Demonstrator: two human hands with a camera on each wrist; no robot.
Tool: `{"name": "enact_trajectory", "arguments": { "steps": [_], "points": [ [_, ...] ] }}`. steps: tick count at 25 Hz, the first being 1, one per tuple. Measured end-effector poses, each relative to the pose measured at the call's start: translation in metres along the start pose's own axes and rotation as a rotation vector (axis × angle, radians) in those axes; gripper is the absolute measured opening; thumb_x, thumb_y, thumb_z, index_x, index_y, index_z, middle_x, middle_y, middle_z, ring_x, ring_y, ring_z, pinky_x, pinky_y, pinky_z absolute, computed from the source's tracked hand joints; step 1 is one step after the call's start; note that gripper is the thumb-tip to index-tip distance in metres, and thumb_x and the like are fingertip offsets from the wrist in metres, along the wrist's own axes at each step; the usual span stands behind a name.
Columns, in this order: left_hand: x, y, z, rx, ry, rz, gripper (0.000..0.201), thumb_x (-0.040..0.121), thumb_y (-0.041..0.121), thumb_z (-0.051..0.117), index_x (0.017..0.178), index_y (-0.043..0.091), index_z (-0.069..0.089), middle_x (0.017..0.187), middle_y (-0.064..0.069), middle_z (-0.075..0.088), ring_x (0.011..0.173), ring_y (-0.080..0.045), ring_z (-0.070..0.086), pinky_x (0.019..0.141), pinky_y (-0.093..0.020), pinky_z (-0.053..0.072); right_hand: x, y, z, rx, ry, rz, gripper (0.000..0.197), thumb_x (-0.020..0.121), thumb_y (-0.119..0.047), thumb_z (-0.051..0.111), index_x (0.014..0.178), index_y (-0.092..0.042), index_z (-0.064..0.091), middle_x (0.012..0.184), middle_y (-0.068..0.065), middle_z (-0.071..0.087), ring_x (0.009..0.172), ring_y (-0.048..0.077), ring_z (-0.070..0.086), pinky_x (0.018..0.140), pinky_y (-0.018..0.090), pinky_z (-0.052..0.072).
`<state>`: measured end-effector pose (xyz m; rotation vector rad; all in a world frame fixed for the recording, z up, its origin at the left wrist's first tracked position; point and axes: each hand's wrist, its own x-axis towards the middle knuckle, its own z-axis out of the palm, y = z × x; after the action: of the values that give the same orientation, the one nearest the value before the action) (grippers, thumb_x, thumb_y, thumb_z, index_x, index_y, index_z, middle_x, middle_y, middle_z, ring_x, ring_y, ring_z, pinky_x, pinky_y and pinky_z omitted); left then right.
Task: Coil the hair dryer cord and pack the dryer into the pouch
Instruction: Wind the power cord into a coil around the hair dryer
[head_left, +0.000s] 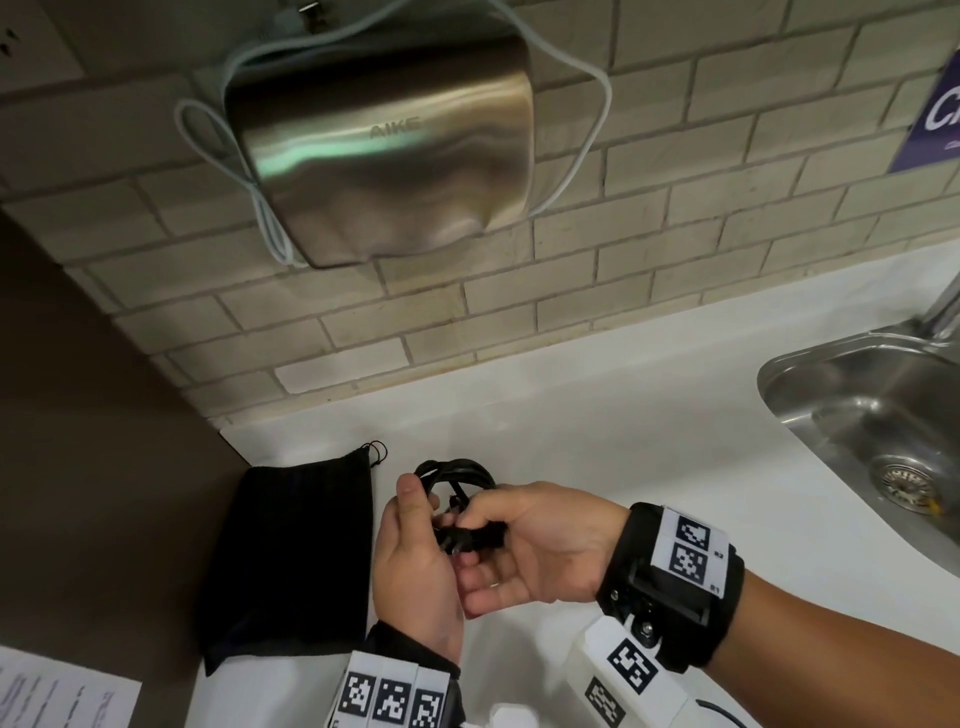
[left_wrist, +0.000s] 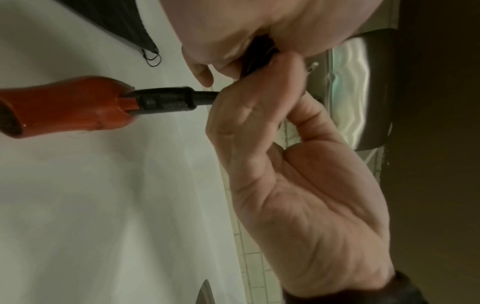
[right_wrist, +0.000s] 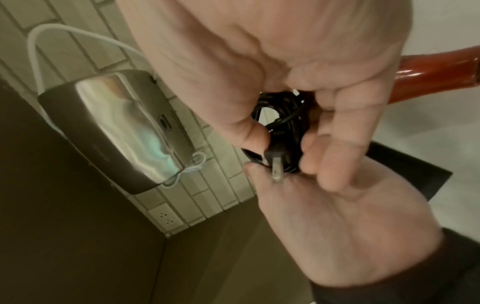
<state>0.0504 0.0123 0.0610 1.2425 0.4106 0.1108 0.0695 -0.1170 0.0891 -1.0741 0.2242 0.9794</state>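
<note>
Now both hands grasp the coiled black cord (head_left: 457, 480): left hand (head_left: 415, 561) underneath, right hand (head_left: 530, 540) pinching near plug (right_wrist: 276, 162); pouch (head_left: 296, 561) flat alongside.

A white worktop (head_left: 649, 415) runs along a wall of pale beige brick-shaped tiles (head_left: 675, 208) with light grout. A brushed steel hand dryer (head_left: 379, 135) marked AIKE is fixed to the tiles, with a white cable (head_left: 587, 140) looped round it and hanging at both sides. A white socket (head_left: 31, 41) sits in the tiles at upper left. At left stands a dark brown panel (head_left: 93, 415), meeting the tiles at a corner. A steel sink (head_left: 872, 415) with a round drain (head_left: 906, 483) is set into the worktop at right, the base of a tap (head_left: 943, 312) behind it. A purple sign (head_left: 935, 114) with white letters hangs at the right edge. A printed sheet (head_left: 57, 696) shows at lower left. The light is dim and soft, with a greenish glint on the dryer.
</note>
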Motion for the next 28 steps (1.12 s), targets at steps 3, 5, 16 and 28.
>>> {"name": "enact_trajectory", "arguments": {
  "steps": [3, 5, 16, 28],
  "points": [
    [0.005, -0.002, -0.006, 0.03, -0.012, -0.019, 0.041, 0.104, 0.041, 0.052, 0.083, 0.007, 0.061, 0.063, -0.001, 0.064, 0.043, -0.006, 0.064, 0.045, -0.021, 0.053, 0.002, 0.001, -0.006, -0.082, 0.01, -0.064, 0.015, 0.092, -0.015, 0.068, 0.107, -0.014, 0.068, 0.08, 0.008, 0.059, 0.056, 0.016, 0.057, 0.063, 0.033, 0.062],
    [0.017, -0.012, -0.02, 0.067, -0.054, -0.021, 0.041, 0.099, 0.044, 0.06, 0.078, 0.011, 0.07, 0.064, 0.001, 0.069, 0.058, -0.012, 0.068, 0.065, -0.03, 0.057, 0.003, -0.001, -0.012, -0.186, 0.083, -0.082, 0.013, 0.092, -0.017, 0.064, 0.104, -0.014, 0.065, 0.075, 0.007, 0.057, 0.049, 0.014, 0.05, 0.055, 0.029, 0.057],
    [0.025, -0.062, -0.015, 0.953, -0.476, 0.128, 0.035, 0.082, 0.06, 0.069, 0.109, 0.039, 0.061, 0.11, 0.013, 0.057, 0.091, -0.008, 0.065, 0.076, -0.01, 0.053, -0.002, -0.012, -0.071, -0.473, 0.529, -0.124, 0.013, 0.084, -0.03, 0.058, 0.085, -0.018, 0.06, 0.058, -0.001, 0.045, 0.049, 0.015, 0.035, 0.063, 0.03, 0.042],
    [0.056, -0.097, -0.05, 1.327, -0.357, 0.176, 0.054, 0.09, 0.022, 0.067, 0.141, 0.036, 0.054, 0.165, 0.01, 0.027, 0.132, -0.028, 0.049, 0.113, -0.034, 0.043, 0.055, 0.039, -0.148, -0.582, 0.565, 0.223, 0.016, 0.083, -0.022, 0.059, 0.079, -0.013, 0.047, 0.056, 0.0, 0.035, 0.042, 0.014, 0.025, 0.047, 0.022, 0.017]
  ]
}}
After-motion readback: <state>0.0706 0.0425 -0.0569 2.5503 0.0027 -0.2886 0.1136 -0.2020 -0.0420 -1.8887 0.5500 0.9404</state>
